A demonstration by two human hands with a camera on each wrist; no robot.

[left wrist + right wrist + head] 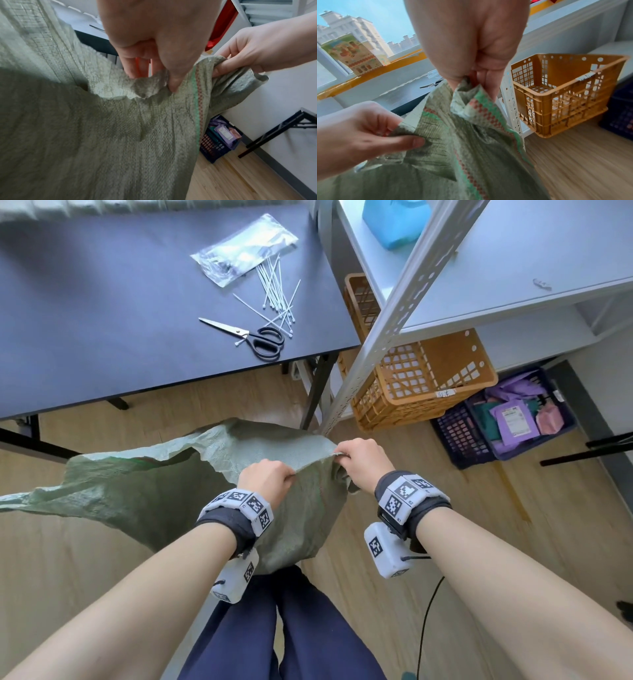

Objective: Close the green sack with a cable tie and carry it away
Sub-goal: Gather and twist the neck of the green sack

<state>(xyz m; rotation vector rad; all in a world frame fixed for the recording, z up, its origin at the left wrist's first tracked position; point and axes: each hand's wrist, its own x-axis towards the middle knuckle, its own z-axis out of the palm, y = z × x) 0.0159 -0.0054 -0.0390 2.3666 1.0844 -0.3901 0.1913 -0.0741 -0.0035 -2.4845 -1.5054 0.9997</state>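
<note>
A green woven sack (147, 491) hangs in front of my legs, its mouth wide open toward the table. My left hand (269, 475) pinches the near rim of the sack (120, 121) between thumb and fingers. My right hand (363, 460) grips the bunched corner of the sack (471, 135), beside the green and red stripe. The two hands are a short span apart along the same edge. Several white cable ties (275, 294) lie loose on the dark table (102, 320), far from both hands.
Black-handled scissors (253, 337) and a clear plastic packet (245, 251) lie near the ties. A white metal shelf post (387, 326) stands right of the table. An orange crate (424, 381) and a dark basket (496, 422) of packets sit on the wooden floor.
</note>
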